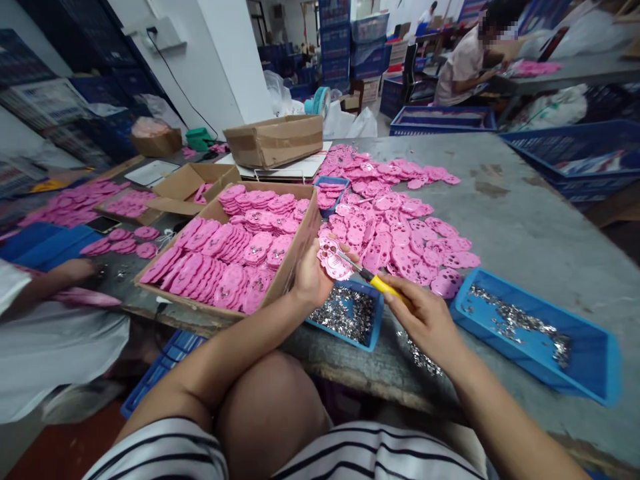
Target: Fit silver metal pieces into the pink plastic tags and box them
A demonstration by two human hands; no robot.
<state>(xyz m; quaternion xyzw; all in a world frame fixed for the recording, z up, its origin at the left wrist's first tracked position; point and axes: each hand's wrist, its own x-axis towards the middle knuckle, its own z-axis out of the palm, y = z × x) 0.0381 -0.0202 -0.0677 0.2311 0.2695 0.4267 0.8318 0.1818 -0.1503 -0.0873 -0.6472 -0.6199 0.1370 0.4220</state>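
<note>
My left hand (314,277) is closed on a flat pink plastic piece (336,261) with scalloped edges and round holes. In my right hand (423,313) is a screwdriver (384,285) with a yellow and black handle, its metal shaft reaching onto the pink piece. Just below both hands sits a small blue tray (373,337) full of small shiny metal parts (345,313). Left of my left hand stands a cardboard box (280,283) packed with rows of similar pink pieces. A loose heap of pink pieces (400,237) spreads behind my hands.
A longer blue tray (585,373) with metal parts lies at right; more metal parts (423,357) lie near the table edge. An open carton (275,143) stands at the back. A co-worker's arm (55,277) is at left; another person (463,70) sits beyond the table (525,233).
</note>
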